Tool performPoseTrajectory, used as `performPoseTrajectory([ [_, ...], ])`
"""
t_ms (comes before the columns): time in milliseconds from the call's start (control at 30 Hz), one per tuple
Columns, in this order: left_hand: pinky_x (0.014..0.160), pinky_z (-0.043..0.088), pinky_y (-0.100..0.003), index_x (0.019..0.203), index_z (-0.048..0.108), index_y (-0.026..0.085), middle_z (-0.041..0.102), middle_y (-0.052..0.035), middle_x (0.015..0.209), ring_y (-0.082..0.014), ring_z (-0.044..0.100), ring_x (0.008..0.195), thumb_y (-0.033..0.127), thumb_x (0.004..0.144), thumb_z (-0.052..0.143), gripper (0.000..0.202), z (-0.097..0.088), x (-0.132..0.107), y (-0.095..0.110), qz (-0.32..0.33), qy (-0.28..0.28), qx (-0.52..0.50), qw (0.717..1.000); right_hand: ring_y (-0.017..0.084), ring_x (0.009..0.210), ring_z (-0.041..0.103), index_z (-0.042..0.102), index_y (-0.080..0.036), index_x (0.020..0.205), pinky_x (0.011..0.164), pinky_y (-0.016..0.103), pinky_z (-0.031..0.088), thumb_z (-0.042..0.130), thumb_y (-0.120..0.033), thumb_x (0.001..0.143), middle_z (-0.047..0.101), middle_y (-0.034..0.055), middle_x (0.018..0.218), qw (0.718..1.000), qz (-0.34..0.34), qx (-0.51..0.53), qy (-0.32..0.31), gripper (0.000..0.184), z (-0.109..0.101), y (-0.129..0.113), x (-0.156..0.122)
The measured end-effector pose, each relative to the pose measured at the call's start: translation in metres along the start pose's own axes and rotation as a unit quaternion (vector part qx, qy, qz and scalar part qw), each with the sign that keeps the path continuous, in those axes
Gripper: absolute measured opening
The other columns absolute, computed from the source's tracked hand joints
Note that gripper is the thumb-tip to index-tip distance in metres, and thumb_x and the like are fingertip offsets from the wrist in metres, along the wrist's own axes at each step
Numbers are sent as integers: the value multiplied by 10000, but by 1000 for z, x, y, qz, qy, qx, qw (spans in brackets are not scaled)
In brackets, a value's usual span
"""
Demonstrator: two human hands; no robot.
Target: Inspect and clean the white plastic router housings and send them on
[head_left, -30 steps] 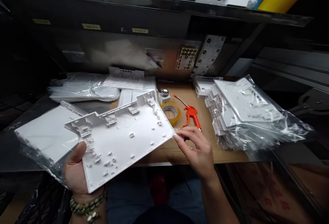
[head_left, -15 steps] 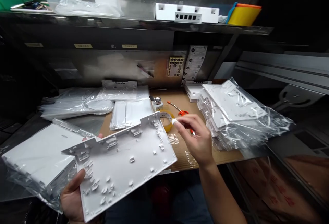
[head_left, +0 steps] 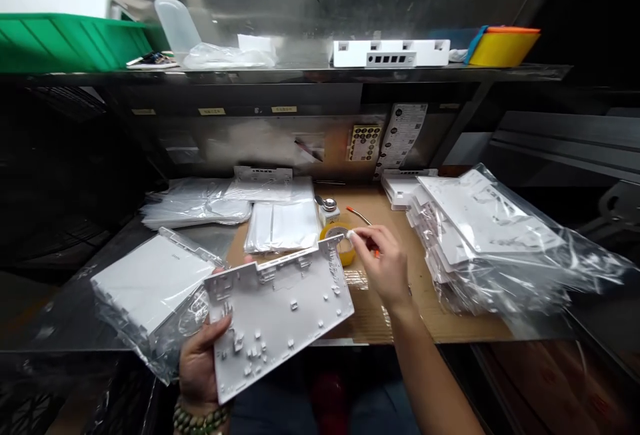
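Observation:
My left hand [head_left: 205, 352] grips a white plastic housing panel [head_left: 280, 322] by its left end, thumb on the inner face and fingers behind. The panel is tilted, its clips and posts facing me. My right hand [head_left: 384, 265] pinches a small white piece [head_left: 351, 235] between thumb and fingertips, close by the panel's upper right corner; whether it is a wad of cloth or paper I cannot make out. Behind that corner lies a roll of yellow tape [head_left: 346, 256] on the cardboard. An orange-handled tool [head_left: 359, 215] is partly hidden by my right hand.
Bagged white panels are stacked at right [head_left: 465, 222] and left [head_left: 155, 278]. Flat clear bags [head_left: 283, 225] and a small metal-topped dispenser [head_left: 329, 206] lie at the back. The shelf above holds a green bin [head_left: 75, 42], a squeeze bottle [head_left: 176, 22] and a yellow container [head_left: 505, 47].
The view has swung left and up, so things sit further right and lower. The panel's upper right corner and the right hand's white piece are now closer together.

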State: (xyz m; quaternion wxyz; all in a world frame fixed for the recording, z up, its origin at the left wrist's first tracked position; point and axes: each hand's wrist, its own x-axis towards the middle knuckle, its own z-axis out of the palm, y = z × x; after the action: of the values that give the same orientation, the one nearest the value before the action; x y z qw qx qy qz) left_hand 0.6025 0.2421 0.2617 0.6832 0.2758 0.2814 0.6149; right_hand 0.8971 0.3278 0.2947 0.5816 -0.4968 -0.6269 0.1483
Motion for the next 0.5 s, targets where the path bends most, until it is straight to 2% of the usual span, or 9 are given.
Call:
performPoseTrajectory([
  [100, 1203, 428, -538, 1438, 594, 407, 712, 23, 1361, -341, 549, 1382, 209, 883, 654, 592, 30, -5, 2, 36, 94, -7, 995, 165, 851, 651, 751, -210, 1010, 745, 307, 534, 692, -275, 966, 692, 37, 978, 1000, 1, 18, 20, 99, 1, -8, 2],
  [200, 1243, 363, -486, 1474, 531, 433, 568, 30, 1546, -308, 475, 1456, 191, 883, 701, 661, 67, -16, 8, 39, 168, 8, 985, 165, 885, 650, 741, -219, 1034, 752, 302, 540, 701, -206, 954, 687, 33, 999, 996, -52, 69, 5, 91, 8, -43, -3],
  [300, 1266, 322, -439, 1361, 635, 403, 483, 51, 1616, -305, 389, 1515, 191, 848, 764, 569, 96, -27, 13, 70, 193, 62, 977, 164, 912, 658, 723, -214, 1067, 790, 304, 554, 695, -139, 943, 675, 34, 1004, 986, -111, 126, -17, 148, 20, -90, -13],
  [367, 1268, 322, -444, 1280, 684, 365, 458, 46, 1633, -327, 366, 1526, 215, 840, 784, 475, 107, -32, 14, 102, 194, 96, 971, 166, 950, 669, 711, -207, 1106, 846, 307, 566, 693, -118, 939, 676, 40, 1027, 975, -145, 163, -39, 190, 31, -113, -20],
  [500, 1265, 329, -443, 1250, 694, 365, 449, 41, 1637, -327, 364, 1528, 241, 854, 771, 422, 114, -37, 10, 126, 178, 131, 967, 152, 959, 680, 697, -196, 1137, 875, 283, 574, 692, -98, 934, 677, 42, 1043, 961, -173, 206, -63, 225, 47, -133, -30],
])
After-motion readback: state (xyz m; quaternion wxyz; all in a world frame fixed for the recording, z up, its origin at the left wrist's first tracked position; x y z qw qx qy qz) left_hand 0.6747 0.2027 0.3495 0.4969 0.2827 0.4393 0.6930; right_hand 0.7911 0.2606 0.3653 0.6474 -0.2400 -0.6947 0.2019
